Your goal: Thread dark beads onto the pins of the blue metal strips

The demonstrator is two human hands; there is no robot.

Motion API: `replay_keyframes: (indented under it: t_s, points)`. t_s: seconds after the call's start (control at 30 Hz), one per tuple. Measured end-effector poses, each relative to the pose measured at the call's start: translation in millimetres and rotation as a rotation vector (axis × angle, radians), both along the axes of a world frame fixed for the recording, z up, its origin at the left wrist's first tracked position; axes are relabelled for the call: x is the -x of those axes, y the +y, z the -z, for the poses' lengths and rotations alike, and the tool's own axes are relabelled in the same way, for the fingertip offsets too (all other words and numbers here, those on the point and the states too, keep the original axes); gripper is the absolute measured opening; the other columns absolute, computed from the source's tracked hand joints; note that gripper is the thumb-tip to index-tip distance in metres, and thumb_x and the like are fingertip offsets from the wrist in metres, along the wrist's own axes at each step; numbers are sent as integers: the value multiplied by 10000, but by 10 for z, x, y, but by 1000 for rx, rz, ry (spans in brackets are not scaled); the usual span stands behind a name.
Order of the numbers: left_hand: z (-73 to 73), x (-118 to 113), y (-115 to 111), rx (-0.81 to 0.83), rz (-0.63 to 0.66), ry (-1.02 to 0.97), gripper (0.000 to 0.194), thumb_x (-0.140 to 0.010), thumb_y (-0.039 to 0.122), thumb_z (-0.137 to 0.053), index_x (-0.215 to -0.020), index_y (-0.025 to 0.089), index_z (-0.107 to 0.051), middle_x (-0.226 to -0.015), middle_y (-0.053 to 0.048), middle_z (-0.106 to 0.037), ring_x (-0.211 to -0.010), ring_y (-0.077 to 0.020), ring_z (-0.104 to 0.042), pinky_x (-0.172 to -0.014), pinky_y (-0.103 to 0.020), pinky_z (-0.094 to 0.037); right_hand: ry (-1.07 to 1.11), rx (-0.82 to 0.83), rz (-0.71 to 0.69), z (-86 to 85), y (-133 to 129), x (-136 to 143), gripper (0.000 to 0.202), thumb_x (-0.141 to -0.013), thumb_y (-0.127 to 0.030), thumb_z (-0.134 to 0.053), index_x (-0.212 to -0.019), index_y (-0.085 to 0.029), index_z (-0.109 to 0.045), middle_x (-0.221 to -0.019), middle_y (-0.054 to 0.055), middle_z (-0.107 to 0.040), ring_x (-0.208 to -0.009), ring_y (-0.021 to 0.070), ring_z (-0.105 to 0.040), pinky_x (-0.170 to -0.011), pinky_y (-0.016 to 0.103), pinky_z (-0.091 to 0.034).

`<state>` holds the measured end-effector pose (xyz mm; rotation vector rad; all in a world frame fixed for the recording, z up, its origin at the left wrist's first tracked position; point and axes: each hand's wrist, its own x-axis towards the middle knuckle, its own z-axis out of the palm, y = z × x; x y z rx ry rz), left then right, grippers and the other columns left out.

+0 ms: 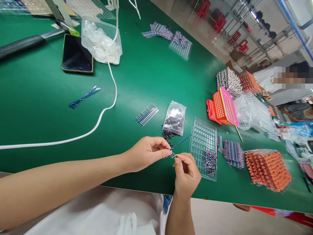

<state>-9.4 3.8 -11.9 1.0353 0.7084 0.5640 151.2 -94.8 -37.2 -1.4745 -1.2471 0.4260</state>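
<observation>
My left hand [149,151] pinches a thin blue strip [181,142] that sticks out up and to the right. Close beside it, my right hand [187,173] is closed in a pinch at the strip's lower end, on something too small to make out. Just above the hands, a clear bag [174,118] of small dark pieces lies on the green table [137,81], with loose dark beads [168,134] spilled at its lower edge. A clear gridded tray [202,143] holding small parts [209,162] is right of my hands. A row of pinned parts [147,114] lies up and to the left.
Orange stacks [267,169], bundled parts [233,153] and a pink-and-orange basket [225,106] stand at the right. A white cable [100,119], phone [77,54], plastic tub [101,40] and hammer [22,46] lie at the left. Another person's hand [266,94] is at the far right.
</observation>
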Motion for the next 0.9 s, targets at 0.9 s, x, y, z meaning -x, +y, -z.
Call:
replay_keyframes:
  t_s: [0.9]
  points:
    - [-37, 14, 15, -117, 28, 110, 209, -806, 362, -683, -833, 155, -693, -803, -29, -681, -801, -184, -624, -775, -316, -490, 86, 32, -53, 4, 1, -13, 115, -886, -142, -659, -930, -230, -716, -799, 0, -609, -732, 144, -586, -596, 269, -430]
